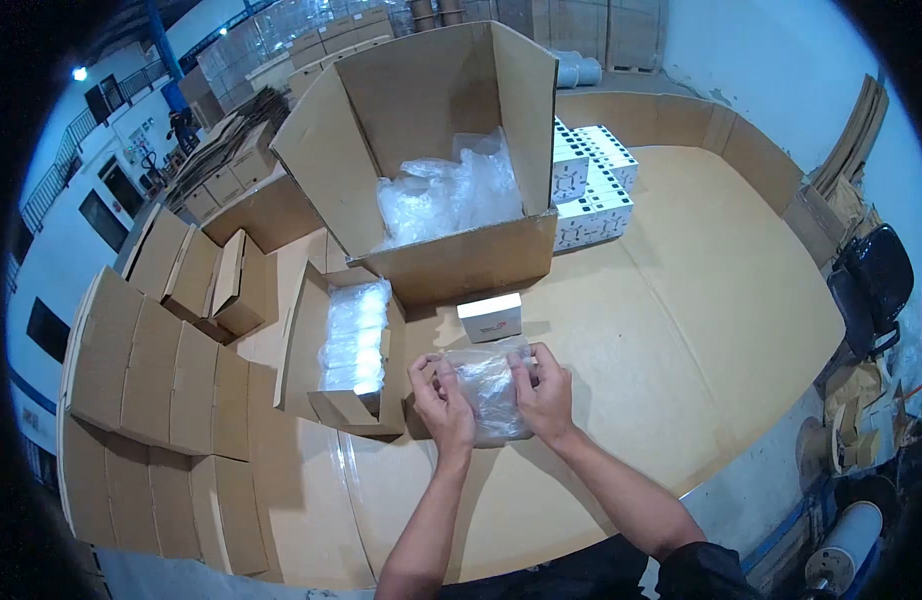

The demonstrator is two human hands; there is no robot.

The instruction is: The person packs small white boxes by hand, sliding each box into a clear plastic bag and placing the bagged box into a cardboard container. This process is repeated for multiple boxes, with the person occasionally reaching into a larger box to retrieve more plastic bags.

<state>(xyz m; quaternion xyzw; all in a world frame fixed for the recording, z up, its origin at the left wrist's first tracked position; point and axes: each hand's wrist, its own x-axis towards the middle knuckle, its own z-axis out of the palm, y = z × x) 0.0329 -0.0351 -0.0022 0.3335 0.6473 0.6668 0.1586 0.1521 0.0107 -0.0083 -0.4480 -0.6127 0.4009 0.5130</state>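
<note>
I hold a clear plastic bag (489, 392) between both hands, just above the cardboard-covered surface (681, 330) and close in front of me. My left hand (444, 400) grips the bag's left edge with thumb and fingers pinched on the film, and my right hand (544, 393) does the same on the right edge, so both are closed on the bag and neither is free. The film is crumpled and slack between them, and I cannot tell whether anything is inside it. To handle it well, I judge that I should keep the pinch light and near the top corners, so the thin film spreads flat instead of bunching, and pull the two edges apart evenly; a hard tug from one side would likely stretch or tear it. Just beyond my fingertips stands a small white box (491, 317), near enough to reach without shifting my arms. To the left of my left hand lies a narrow open carton (346, 345) with a row of bagged items (355, 335) packed in it. Farther ahead, past the white box, a large open cardboard box (436, 160) holds a loose heap of clear bags (446, 190), and to its right, well beyond my right hand, sits a stack of printed white boxes (591, 185). Flat cardboard pieces (151, 370) lie well off to my left.
</note>
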